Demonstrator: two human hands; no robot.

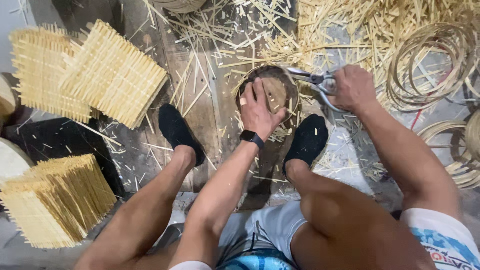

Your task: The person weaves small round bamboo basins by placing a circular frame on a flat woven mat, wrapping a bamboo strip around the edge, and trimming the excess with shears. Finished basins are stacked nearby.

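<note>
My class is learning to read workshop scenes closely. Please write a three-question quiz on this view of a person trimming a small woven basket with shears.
1. True or false: the left hand presses down on the round woven basket.
2. Which tool does the right hand grip? A) hammer B) metal shears C) saw
3. Fill in: the stacks of square woven bamboo mats lie on the person's ___ side.

Key
1. True; the palm and fingers rest on it, between the two black-socked feet.
2. B; the blades reach the basket's rim.
3. Left; coiled bamboo hoops and loose offcut strips lie on the right.
</note>
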